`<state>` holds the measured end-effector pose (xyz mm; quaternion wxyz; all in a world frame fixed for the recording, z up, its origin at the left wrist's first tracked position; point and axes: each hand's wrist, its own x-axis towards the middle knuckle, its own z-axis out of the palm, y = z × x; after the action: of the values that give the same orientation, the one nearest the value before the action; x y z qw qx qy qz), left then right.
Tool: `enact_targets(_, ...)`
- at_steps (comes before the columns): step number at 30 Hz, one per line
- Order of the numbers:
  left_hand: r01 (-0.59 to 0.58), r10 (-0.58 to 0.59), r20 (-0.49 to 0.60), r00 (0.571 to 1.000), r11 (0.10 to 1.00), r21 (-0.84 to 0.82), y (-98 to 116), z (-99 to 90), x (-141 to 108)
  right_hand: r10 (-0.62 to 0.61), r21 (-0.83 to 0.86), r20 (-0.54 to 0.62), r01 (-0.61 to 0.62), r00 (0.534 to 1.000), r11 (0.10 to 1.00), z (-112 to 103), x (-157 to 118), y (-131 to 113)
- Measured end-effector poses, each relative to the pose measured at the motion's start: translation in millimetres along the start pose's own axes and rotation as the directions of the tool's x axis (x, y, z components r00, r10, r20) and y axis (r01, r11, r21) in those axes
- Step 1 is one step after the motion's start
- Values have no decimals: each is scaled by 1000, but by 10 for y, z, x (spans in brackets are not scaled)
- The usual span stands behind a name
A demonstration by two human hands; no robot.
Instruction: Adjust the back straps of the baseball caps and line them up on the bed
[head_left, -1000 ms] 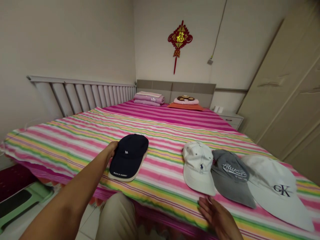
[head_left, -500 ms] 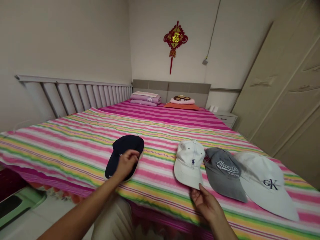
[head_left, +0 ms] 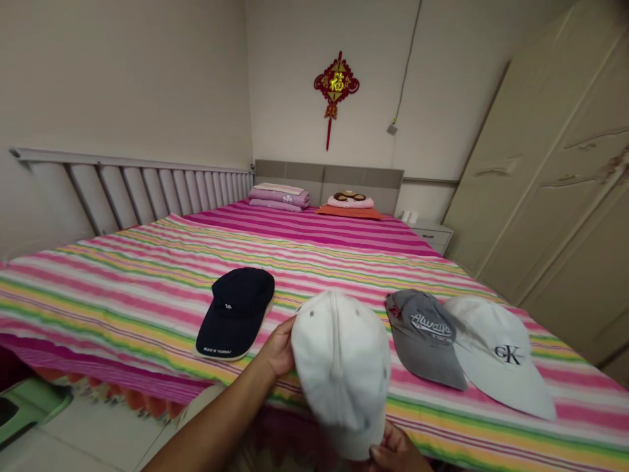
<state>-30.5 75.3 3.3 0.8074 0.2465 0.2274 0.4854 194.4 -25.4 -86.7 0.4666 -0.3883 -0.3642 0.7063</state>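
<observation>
Head view, white cap (head_left: 339, 354) at six o'clock, left hand (head_left: 282, 349) gripping its crown at nine, right hand (head_left: 394, 450) pinching its brim at five, around it: navy cap (head_left: 234, 321) lettered "…YOURSELF" at ten, grey "Always" cap (head_left: 425, 344) at two, pale "CK" cap (head_left: 506, 370) at three.

From far away, I'm seeing dim light, a blurry white cap (head_left: 339, 357) below the shiny red sign (head_left: 337, 84), and a stretched-looking closet (head_left: 535, 190) right of that sign.

White cap (head_left: 339, 354) up over the bed's (head_left: 147, 288) near edge, crown rounded, seam showing, brim tipped low!
</observation>
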Motion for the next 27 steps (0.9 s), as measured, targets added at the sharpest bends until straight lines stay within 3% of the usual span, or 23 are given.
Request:
enact_targets(4,-28,28,-1,1000,998,56,-137,181,-163,-117,-239,-59,100,991,966,61,-48,-437)
enact_targets(6,-15,9,54,998,994,104,-200,275,-223,-129,-234,-58,112,990,966,207,-78,-713)
enact_targets(10,56,-107,206,973,970,239,-252,418,-292,-244,-253,97,261,965,932,539,-111,-1023)
enact_targets(18,39,-120,151,981,892,451,-153,508,-417,-205,-255,155,240,966,937,774,-85,-1001)
enact_targets(27,89,-145,102,984,901,424,-266,462,-444,-178,-309,200,235,964,922,824,-117,-1000)
